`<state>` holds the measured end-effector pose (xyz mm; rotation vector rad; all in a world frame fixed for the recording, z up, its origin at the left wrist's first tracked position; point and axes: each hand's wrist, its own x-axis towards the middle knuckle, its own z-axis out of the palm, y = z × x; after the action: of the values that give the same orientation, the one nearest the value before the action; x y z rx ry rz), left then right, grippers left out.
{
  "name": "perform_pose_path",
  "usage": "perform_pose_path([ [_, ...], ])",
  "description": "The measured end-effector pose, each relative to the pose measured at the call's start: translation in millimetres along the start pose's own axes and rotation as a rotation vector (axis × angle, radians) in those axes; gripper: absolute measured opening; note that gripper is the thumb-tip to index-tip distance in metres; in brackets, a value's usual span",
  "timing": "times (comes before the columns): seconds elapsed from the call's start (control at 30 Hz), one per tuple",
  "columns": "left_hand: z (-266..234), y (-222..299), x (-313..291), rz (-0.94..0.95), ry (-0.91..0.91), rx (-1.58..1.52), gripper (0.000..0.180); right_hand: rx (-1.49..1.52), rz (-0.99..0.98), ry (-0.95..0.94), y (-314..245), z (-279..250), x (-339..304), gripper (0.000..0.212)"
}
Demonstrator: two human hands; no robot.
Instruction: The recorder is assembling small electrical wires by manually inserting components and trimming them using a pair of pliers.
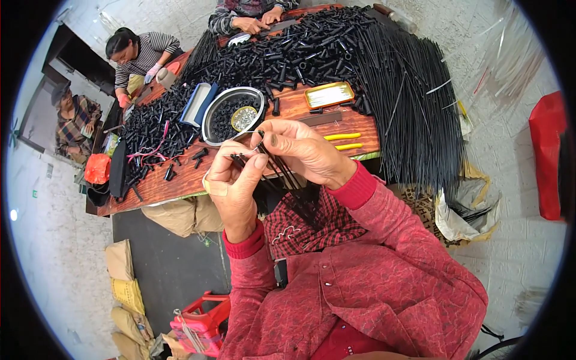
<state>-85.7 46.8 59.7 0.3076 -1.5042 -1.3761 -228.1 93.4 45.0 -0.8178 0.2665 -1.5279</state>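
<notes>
Above my lap, my left hand (233,195) is closed around several thin black rods (287,174), their tips poking out between thumb and fingers; a tan strip of tape wraps one finger. Close beside it, my right hand (309,153) pinches the top of one black rod between thumb and forefinger. A small shiny bit and a thin pale strand show between the fingertips, too small to name. The rods' lower ends hang over a red-and-black checked cloth (318,219). Just beyond my hands stands a metal basin (207,123) of small black parts, with a yellow dish (244,109) of silvery pieces inside.
Yellow-handled pliers (342,146) lie right of my hands. Behind are a yellow tray (308,98) of thin pale pins, a blue-and-white box (198,105) and heaped black tubes (312,48). Long black rods (402,102) overhang the right edge. Other people work across the wooden table (162,189).
</notes>
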Motion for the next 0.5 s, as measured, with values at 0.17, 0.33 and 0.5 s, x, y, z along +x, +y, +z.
perform_pose_path([
  [0.17, -1.0, 3.4, -2.5, -0.047, 0.006, -0.072, 0.013, -0.08, 0.017, -0.027, 5.2, -8.0, -4.4, 0.022],
  [0.33, 0.6, 2.4, -4.3, -0.013, 0.058, -0.086, 0.015, -0.17, -0.031, 0.011, 9.4, -3.8, -9.1, 0.022],
  [0.5, 7.6, 14.4, -10.2, 0.041, 0.132, -0.115, 0.01, -0.235, -0.09, 0.045, -1.9, 28.5, -19.6, 0.022],
])
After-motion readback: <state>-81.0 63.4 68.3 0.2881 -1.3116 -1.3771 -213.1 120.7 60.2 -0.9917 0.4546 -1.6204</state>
